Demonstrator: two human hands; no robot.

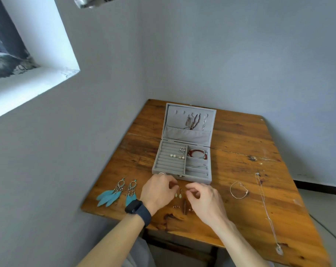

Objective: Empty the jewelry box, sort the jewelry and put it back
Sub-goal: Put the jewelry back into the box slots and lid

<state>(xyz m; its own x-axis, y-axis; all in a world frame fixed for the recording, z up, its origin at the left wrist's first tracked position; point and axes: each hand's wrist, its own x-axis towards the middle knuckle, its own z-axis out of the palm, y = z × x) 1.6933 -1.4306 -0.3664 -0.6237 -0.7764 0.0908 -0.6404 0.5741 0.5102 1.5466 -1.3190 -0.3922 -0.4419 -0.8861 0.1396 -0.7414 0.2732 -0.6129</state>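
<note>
An open grey jewelry box [197, 179] stands on the wooden table [230, 143]. Its tray holds pearl studs [173, 155], a silver ring pair [182, 150] and a red bead bracelet [198, 153]; necklaces [194, 121] hang inside the lid. In front of the box lie small drop earrings [178, 194], with tiny studs [176, 206] nearer me. My left hand [157, 191], wearing a ring and a dark watch, hovers left of the drop earrings with fingers curled. My right hand [205, 201] hovers to their right, fingertips pinched. Whether either hand holds anything is hidden.
Two turquoise feather earrings [116, 193] lie at the table's front left. A thin bangle [239, 190] and a long silver chain with a pendant [267, 211] lie on the right. Grey walls close in behind and left; a window recess [28, 60] is upper left.
</note>
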